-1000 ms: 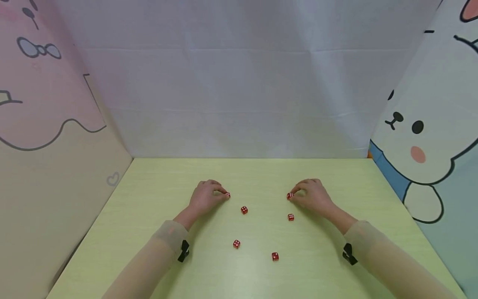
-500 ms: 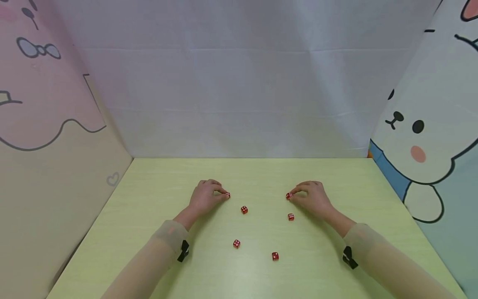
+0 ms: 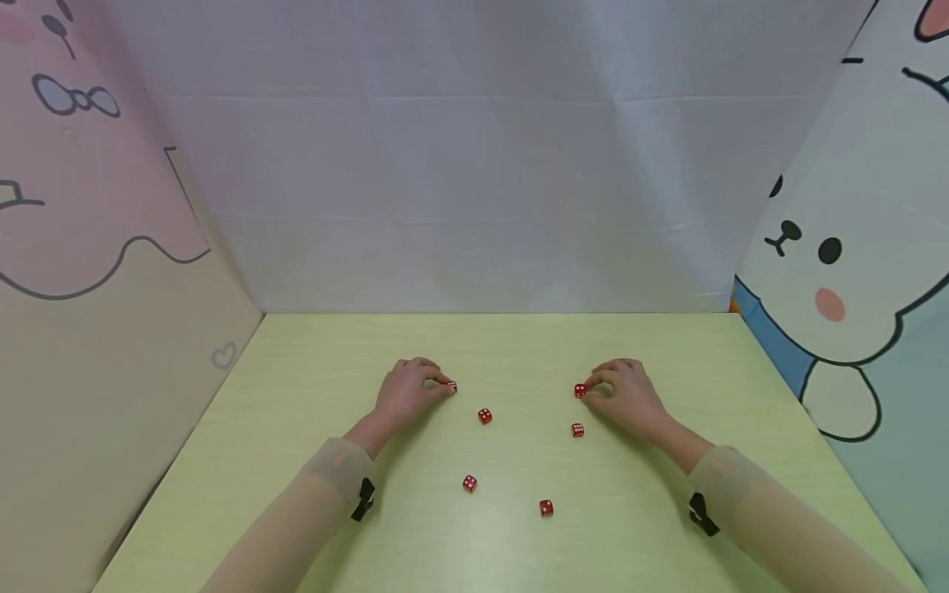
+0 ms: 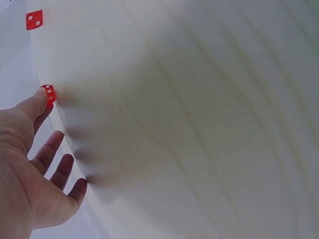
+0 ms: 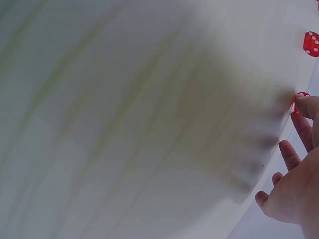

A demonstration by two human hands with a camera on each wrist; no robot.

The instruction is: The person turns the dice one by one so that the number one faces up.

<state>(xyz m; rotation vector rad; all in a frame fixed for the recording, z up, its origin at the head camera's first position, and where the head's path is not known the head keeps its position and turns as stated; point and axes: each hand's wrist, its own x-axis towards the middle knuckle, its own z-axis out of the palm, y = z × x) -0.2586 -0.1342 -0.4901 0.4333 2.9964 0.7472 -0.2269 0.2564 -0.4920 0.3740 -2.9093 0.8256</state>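
Note:
In the head view, my left hand [image 3: 409, 390] pinches a small red die [image 3: 453, 386] between thumb and forefinger at the table's far left-centre. The left wrist view shows white pips on this die [image 4: 49, 93], part of it hidden by the thumb. Across from it, my right hand [image 3: 627, 395] holds another red die [image 3: 580, 390] by thumb and fingertip; my thumb covers much of this die [image 5: 302, 94] in the right wrist view. Below the right hand's die lies a red die [image 3: 577, 430]. A further die [image 3: 485, 416] sits to the lower right of my left hand.
Nearer the front of the pale yellow table [image 3: 400, 543] lie two more red dice, a left one [image 3: 470, 483] and a right one [image 3: 546, 508]. A white cloth backdrop [image 3: 474, 206] rises behind the table, with cartoon-printed panels at both sides.
My right hand and its die have shifted slightly to the right, and the die appears turned a little. My left hand and the loose dice stay where they were.

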